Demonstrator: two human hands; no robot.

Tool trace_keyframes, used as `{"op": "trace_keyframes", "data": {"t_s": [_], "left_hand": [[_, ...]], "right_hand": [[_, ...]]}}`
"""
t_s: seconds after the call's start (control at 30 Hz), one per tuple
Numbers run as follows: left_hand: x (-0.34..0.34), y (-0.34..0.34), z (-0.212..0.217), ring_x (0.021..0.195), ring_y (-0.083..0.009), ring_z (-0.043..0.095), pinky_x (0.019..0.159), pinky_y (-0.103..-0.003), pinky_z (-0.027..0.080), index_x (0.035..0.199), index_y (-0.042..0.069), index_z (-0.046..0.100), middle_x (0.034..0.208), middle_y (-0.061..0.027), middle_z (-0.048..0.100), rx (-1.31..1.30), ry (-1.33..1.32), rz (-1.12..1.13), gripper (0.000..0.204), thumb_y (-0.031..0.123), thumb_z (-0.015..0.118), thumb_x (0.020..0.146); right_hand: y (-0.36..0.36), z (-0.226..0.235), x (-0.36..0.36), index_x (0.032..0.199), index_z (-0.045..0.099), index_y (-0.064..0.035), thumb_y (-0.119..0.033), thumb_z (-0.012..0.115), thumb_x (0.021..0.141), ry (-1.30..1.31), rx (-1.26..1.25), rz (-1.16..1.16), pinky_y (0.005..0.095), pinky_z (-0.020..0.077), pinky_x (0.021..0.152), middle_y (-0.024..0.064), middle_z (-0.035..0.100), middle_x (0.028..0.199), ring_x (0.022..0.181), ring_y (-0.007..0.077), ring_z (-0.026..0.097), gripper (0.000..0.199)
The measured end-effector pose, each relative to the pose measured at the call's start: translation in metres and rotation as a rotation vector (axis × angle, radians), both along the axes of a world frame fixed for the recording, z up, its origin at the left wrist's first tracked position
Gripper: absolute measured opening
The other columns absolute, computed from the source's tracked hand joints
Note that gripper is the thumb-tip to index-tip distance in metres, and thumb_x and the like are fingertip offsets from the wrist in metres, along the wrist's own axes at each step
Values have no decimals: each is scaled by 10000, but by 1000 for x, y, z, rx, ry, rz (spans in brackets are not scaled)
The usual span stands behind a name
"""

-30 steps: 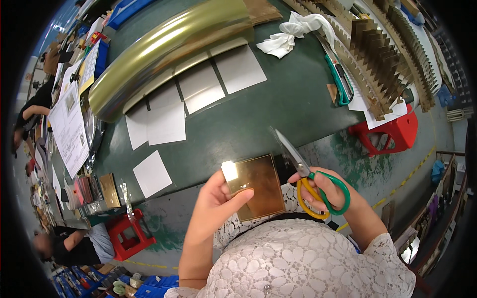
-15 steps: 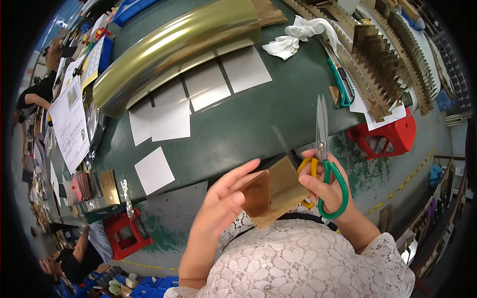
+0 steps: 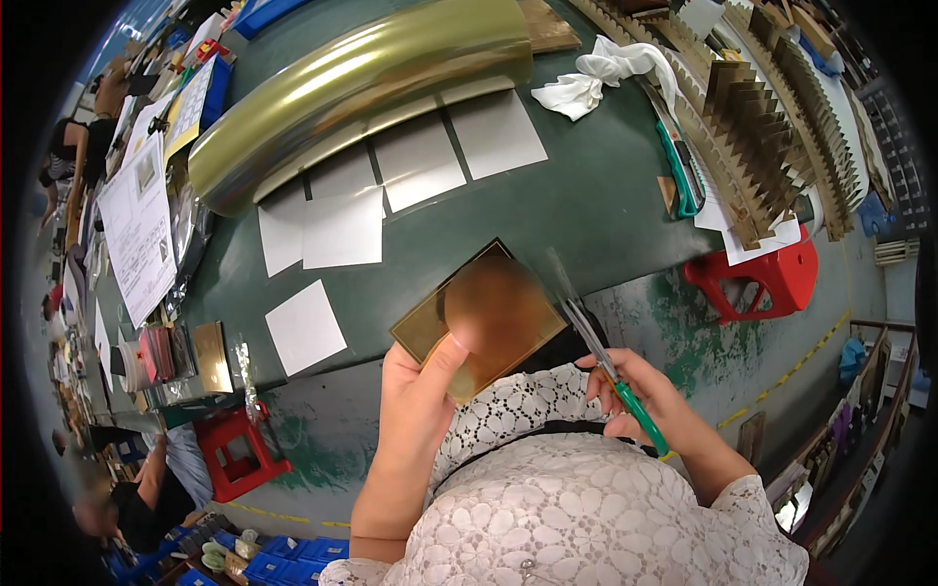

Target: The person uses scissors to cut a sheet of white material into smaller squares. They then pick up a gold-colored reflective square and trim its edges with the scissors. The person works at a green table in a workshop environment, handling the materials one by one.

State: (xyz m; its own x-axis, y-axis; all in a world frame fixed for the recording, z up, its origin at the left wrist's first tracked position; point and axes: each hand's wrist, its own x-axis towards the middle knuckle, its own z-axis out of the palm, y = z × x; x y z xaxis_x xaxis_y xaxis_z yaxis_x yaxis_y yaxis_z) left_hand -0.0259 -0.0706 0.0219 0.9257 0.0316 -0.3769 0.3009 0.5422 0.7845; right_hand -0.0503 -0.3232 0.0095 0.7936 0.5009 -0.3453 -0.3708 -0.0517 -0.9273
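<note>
While the left hand (image 3: 415,396) is grasping one gold plate (image 3: 498,327) near the table's edge, the right hand (image 3: 640,386) is gripping one pair of scissors (image 3: 594,340) just beside it. Six white cards (image 3: 306,327) are lying on the green table (image 3: 459,220), some partly covered by one gold roll (image 3: 362,93); one cutter (image 3: 684,176) is resting at right. Two red stools (image 3: 793,269) are standing on the worn floor (image 3: 342,400). One sheet (image 3: 137,225) at left is bearing print too small to read.

Factory workshop; green workbench (image 3: 596,195), large gold roll (image 3: 371,93), blue bins (image 3: 293,559), yellow-lined floor (image 3: 757,352)
</note>
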Motion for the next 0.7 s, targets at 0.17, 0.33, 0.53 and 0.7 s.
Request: {"op": "trace_keyframes", "data": {"t_s": [0.17, 0.33, 0.53, 0.7], "left_hand": [[0, -5, 3, 1012, -133, 601, 894, -287, 467, 1132, 20, 614, 1110, -68, 643, 9, -22, -11, 234, 79, 618, 905], [1, -6, 5, 1015, -134, 600, 899, -288, 464, 1132, 15, 613, 1115, -74, 642, 19, -29, -1, 233, 75, 617, 907], [0, -9, 4, 1006, -128, 600, 892, -284, 466, 1123, 10, 617, 1108, -77, 645, 52, -46, -18, 224, 73, 617, 908], [1, -11, 4, 990, -127, 604, 879, -281, 474, 1118, 1, 615, 1095, -77, 646, 66, -63, -25, 220, 73, 614, 911]], "right_hand": [[0, 4, 1, 1301, 479, -58, -203, 826, 726, -18, -25, 11, 226, 429, 729, 13, 542, 963, 789, 86, 480, 687], [1, 5, 4, 1302, 479, -59, -211, 829, 722, -63, -53, 30, 227, 429, 719, 18, 546, 950, 783, 85, 477, 694], [0, 4, 5, 1291, 485, -45, -215, 830, 723, -93, -75, 34, 230, 429, 708, 28, 549, 944, 776, 90, 482, 686], [1, 4, 4, 1283, 489, -41, -221, 829, 725, -83, -73, 15, 229, 425, 710, 28, 534, 929, 786, 96, 482, 678]]}}
